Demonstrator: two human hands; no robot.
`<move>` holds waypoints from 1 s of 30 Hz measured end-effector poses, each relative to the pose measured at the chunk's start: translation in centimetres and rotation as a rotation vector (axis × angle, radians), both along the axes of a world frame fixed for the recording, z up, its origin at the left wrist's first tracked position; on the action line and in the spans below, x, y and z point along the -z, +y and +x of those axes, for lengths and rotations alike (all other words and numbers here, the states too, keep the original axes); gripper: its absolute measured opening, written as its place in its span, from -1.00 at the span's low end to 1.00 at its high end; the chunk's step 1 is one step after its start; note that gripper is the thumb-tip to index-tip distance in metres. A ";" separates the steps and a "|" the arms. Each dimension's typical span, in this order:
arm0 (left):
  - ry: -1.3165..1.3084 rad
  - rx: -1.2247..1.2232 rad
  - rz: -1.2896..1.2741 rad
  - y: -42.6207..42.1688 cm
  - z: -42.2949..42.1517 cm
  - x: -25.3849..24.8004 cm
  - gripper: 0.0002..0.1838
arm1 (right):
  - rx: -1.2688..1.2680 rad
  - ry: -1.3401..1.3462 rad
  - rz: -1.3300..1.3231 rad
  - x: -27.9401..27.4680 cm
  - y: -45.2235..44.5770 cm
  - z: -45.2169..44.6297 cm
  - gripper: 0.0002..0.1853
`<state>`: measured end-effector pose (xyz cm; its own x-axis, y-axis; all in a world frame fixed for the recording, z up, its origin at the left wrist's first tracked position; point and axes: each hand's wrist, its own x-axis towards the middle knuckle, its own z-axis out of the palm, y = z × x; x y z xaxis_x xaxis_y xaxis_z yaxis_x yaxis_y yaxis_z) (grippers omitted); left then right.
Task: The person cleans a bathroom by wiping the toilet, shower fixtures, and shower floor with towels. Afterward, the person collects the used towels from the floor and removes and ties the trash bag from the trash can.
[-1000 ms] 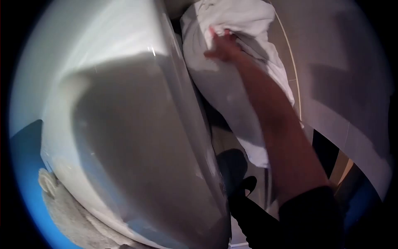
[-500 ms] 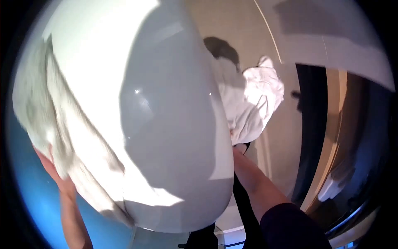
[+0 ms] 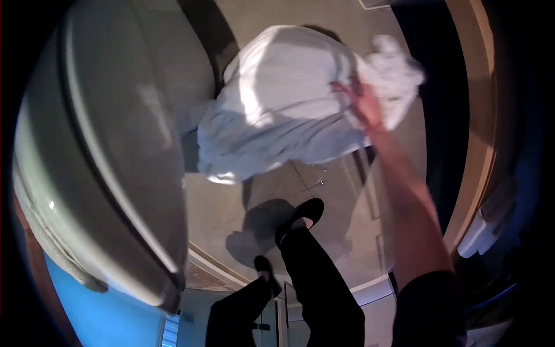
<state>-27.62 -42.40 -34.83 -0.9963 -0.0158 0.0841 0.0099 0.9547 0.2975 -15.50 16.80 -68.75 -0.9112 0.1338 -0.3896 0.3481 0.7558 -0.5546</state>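
A large white cloth [image 3: 289, 87] lies bunched over the floor, with a smaller crumpled part at its right end. My right hand [image 3: 365, 104] is at that right part, its fingers blurred and pressed into the folds, gripping the fabric. At the far left edge a narrow strip of my left arm shows beside the white tub [image 3: 133, 115]. The left hand's fingers are hidden. A pale towel [image 3: 60, 246] hangs along the tub's outer left side.
My feet in dark slippers [image 3: 306, 214] stand on the tiled floor [image 3: 219, 214] below the cloth. A wooden edge [image 3: 480, 115] curves along the right, with white slippers [image 3: 483, 231] beyond it. Blue surface [image 3: 98, 306] shows at lower left.
The view has turned and shifted right, away from the tub's inside. The white cloth now appears more spread out, with my right hand higher in view. My left hand has dropped out of clear sight.
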 end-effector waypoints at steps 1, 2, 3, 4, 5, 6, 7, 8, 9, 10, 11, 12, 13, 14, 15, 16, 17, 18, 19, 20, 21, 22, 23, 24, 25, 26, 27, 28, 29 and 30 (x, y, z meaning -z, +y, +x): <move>-0.016 -0.017 -0.006 0.0 0.1 -0.1 -0.47 | -0.341 -0.046 0.596 -1.2 5.2 0.3 -0.35; -0.030 -0.022 -0.014 0.0 0.5 0.0 -0.48 | -0.176 -0.160 0.596 -1.8 8.6 2.0 -0.23; -0.046 -0.027 -0.020 -0.2 0.8 0.2 -0.48 | 0.036 -0.249 0.589 -2.8 11.1 4.0 -0.18; -0.058 -0.032 -0.025 -0.5 0.9 0.2 -0.49 | 0.199 -0.339 0.616 -1.6 14.7 7.0 -0.16; -0.069 -0.037 -0.028 -0.7 1.0 0.3 -0.50 | 0.362 -0.426 0.636 1.0 18.3 10.3 -0.14; -0.073 -0.038 -0.027 -0.9 1.2 0.3 -0.50 | 0.446 -0.413 0.445 3.6 21.7 13.4 -0.15; -0.075 -0.034 -0.029 -1.2 1.3 0.3 -0.51 | 0.527 -0.399 0.251 5.3 23.0 15.0 -0.15; -0.080 -0.030 -0.030 -1.3 1.0 0.2 -0.51 | 0.568 -0.340 0.335 6.1 21.5 14.3 -0.17; -0.078 -0.020 -0.025 -1.4 0.7 0.1 -0.52 | 0.483 -0.094 0.326 7.9 19.4 13.6 -0.16; -0.069 -0.003 -0.027 -1.1 0.2 -0.2 -0.53 | 0.434 -0.073 0.410 6.5 14.6 10.9 -0.20; -0.060 0.010 -0.027 -1.0 -0.3 -0.1 -0.53 | 0.388 -0.051 0.498 4.7 9.4 7.9 -0.22; -0.050 0.025 -0.017 -1.2 -0.8 0.2 -0.54 | 0.490 -0.099 0.499 4.8 5.0 5.0 -0.32; -0.034 0.048 -0.005 -0.9 -1.9 0.3 -0.54 | -0.006 0.301 0.904 15.1 5.8 8.6 -0.35; -0.006 0.074 0.005 -0.8 -2.5 0.4 -0.55 | 0.031 0.109 0.725 6.7 -3.7 4.2 -0.49; 0.017 0.096 0.018 -1.0 -3.5 0.5 -0.55 | 0.412 -0.257 0.228 2.5 -10.4 1.4 -0.46; 0.045 0.135 0.029 -0.7 -4.8 0.5 -0.56 | 0.500 -0.146 0.335 1.2 -16.6 1.9 -0.47; 0.082 0.171 0.040 -0.4 -6.2 0.4 -0.56 | 0.588 -0.033 0.439 -0.1 -22.7 2.4 -0.47; 0.115 0.207 0.049 0.1 -8.0 0.2 -0.57 | 0.087 -0.097 0.726 0.4 -27.3 6.5 -0.45; 0.154 0.245 0.059 1.1 -9.5 0.2 -0.57 | -0.017 -0.051 0.617 -0.3 -31.7 9.7 -0.44; 0.184 0.283 0.063 2.0 -11.1 0.0 -0.58 | -0.039 -0.061 0.451 -1.4 -34.9 12.5 -0.44; 0.213 0.313 0.074 3.0 -12.6 -0.2 -0.58 | 0.010 -0.111 0.289 -2.2 -37.5 15.2 -0.43; 0.225 0.337 0.117 4.3 -13.0 -0.4 -0.59 | 0.071 -0.173 0.133 -3.0 -39.5 18.0 -0.42; 0.231 0.330 0.214 5.5 -12.4 -0.9 -0.59 | 0.159 -0.241 -0.022 -3.8 -41.0 20.1 -0.42; 0.234 0.288 0.415 7.5 -10.9 -1.3 -0.64 | 0.264 -0.312 -0.151 -4.1 -42.1 21.3 -0.41; 0.250 0.242 0.605 7.7 -9.4 -2.3 -0.67 | 0.379 -0.378 -0.266 -4.6 -43.2 22.4 -0.40; 0.251 0.308 0.916 6.3 -10.0 -2.6 -0.70 | 0.503 -0.446 -0.372 -5.2 -43.7 22.3 -0.40; 0.256 0.388 1.230 5.1 -10.7 -2.9 -0.72 | 0.615 -0.492 -0.465 -5.0 -43.9 22.5 -0.39; 0.359 0.312 1.154 3.7 -9.7 -3.5 -0.73 | 0.714 -0.522 -0.544 -5.0 -43.9 21.9 -0.38; 0.454 0.226 1.074 2.2 -8.8 -4.1 -0.74 | 0.800 -0.547 -0.609 -4.9 -43.8 20.9 -0.37; 0.570 0.133 0.882 -0.3 -8.8 -3.8 -0.73 | 0.865 -0.566 -0.666 -4.8 -43.6 19.6 -0.37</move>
